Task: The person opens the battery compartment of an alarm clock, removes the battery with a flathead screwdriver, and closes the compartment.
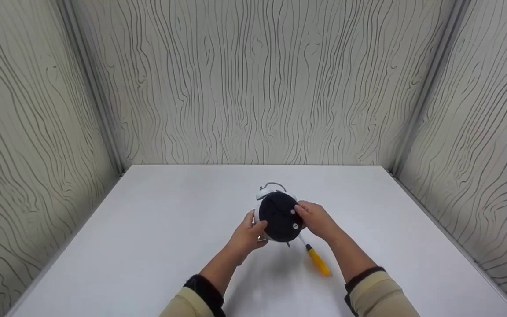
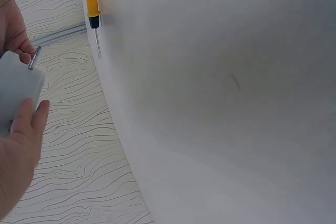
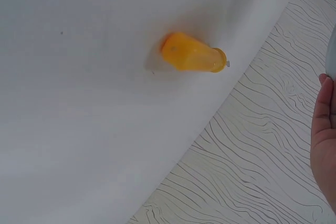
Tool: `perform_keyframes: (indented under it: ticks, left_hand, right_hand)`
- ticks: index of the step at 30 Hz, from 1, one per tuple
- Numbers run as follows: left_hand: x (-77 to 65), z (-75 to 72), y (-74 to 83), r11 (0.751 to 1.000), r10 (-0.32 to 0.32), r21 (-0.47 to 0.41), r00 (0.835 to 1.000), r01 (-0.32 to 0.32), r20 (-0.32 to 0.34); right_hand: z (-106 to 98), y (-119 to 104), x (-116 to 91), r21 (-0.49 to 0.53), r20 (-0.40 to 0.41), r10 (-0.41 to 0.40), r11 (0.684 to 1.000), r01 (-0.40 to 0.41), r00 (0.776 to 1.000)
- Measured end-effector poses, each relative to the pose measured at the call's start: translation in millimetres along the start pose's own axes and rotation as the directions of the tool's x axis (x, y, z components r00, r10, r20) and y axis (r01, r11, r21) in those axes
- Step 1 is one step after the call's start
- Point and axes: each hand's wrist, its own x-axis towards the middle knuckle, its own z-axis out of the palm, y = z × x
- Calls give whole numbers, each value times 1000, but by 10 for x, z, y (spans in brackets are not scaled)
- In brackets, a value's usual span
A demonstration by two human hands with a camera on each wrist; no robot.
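Held above the table is a white twin-bell alarm clock (image 1: pixel 277 218), its black round back turned toward the head camera. My left hand (image 1: pixel 245 235) grips its left side, the thumb lying on the black back. At the upper right edge my right hand (image 1: pixel 317 219) pinches the clock, thumb on the back near a small pale knob. In the left wrist view the left hand (image 2: pixel 23 148) lies along the white clock body (image 2: pixel 18 87). Only part of the right hand (image 3: pixel 324 135) shows in the right wrist view, against the clock's edge.
A screwdriver (image 1: pixel 318 260) with a yellow handle lies on the white table (image 1: pixel 170 229), below and right of the clock. Wood-grain patterned panels (image 1: pixel 253 88) enclose the table at the back and both sides.
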Motion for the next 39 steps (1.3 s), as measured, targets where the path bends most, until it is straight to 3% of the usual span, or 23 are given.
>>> perform_keyframes:
  ticks: [5,10,15,21,27,30,36,39]
  left_hand:
    - [-40,10,5,997,-32,66,999,31,27]
    - [-91,36,-15,979,-41,201,999,34,29]
    - [-89,40,-42,929,-29,370,1000,29,-6]
    - [-88,7,-35,893,-67,444,997,75,-34]
    - [-65,-34,-51,833,-49,547,995,86,-83]
    - [-50,-58,-58,839,-50,535,994,96,-99]
    - [-21,-112,-60,890,-68,440,990,114,-119]
    - [-12,-122,-58,892,-82,434,990,125,-117]
  right_hand:
    - [37,10,4,-77,-10,4,997,-5,1000]
    - [73,55,1,-138,-43,30,990,-36,999]
    - [118,70,-2,-238,-51,47,970,-58,998]
    - [150,58,-30,-337,-6,47,940,-46,999]
    - [178,61,-47,-350,22,47,936,-36,999]
    - [199,71,-48,-348,42,64,936,-45,997]
    - [230,95,-51,-319,98,98,946,-62,990]
    - [232,92,-54,-306,108,106,949,-69,988]
